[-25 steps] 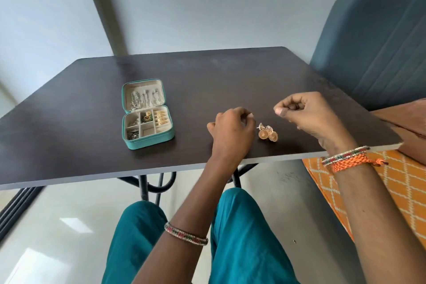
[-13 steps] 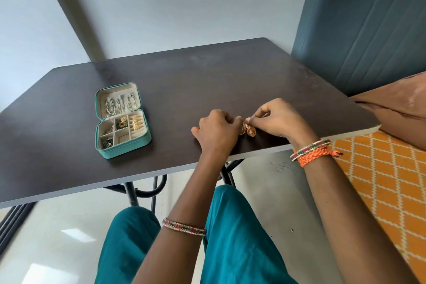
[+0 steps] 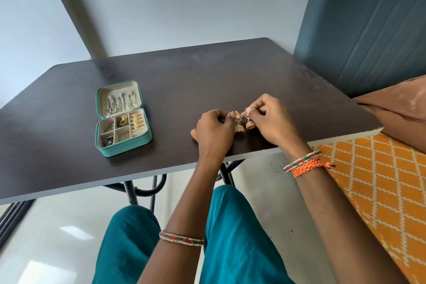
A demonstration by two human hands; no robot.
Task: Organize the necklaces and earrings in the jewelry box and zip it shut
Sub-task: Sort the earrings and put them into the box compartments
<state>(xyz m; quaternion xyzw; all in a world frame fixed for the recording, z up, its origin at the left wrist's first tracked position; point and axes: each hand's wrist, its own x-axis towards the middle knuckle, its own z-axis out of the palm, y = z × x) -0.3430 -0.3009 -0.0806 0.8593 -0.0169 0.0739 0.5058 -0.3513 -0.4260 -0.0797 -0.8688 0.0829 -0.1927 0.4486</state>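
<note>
I have a gold bell-shaped earring in each hand, both lifted just clear of the bench [image 3: 184, 71] near its front edge. My left hand [image 3: 213, 130] pinches the top of the left earring [image 3: 238, 124] between thumb and fingertips, and my right hand [image 3: 269, 120] pinches the top of the right earring [image 3: 249, 122] the same way, so the two bells hang side by side, nearly touching. The jewelry box [image 3: 123, 120] lies open well to the left, its lid laid back with silver chains across it and several tray compartments already holding pieces; a front compartment looks free.

I judge these earrings to be very light, rigid metal, with the bell swinging freely from the stud part, so they will dangle and knock together if I move fast. The small post and any hanging beads look like the delicate parts, easily bent or snagged. The safest hold is where I have them, at the upper stud. Smooth metal may slip, so a firm pinch matters.
</note>
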